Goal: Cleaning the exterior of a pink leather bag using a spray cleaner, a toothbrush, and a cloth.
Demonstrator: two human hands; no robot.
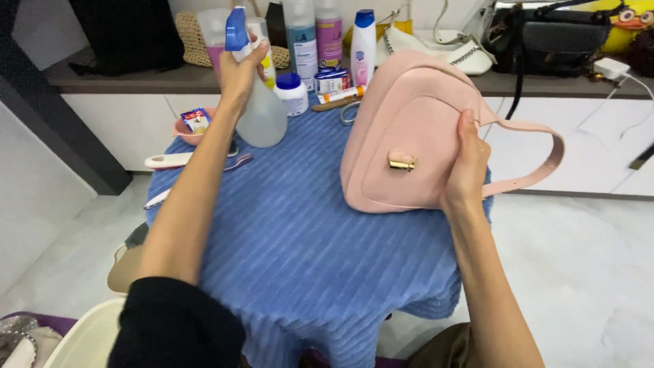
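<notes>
Right now the left hand (240, 71) is wrapped tight round a clear spray bottle (259, 109) w/ a blue top, standing on the desk (293, 252) at the far left of the blue ribbed cloth. Right hand (469, 167) is clamped on the edge of a pink bag (402, 129), holding it up on the cloth, front & gold clasp (402, 162) facing the person. Bag looks dry, no wet spots to see, so spraying seems not begun; bottle isn't pointed at the bag yet. More bottles (315, 34) & a white jar (293, 93) sit behind.
</notes>
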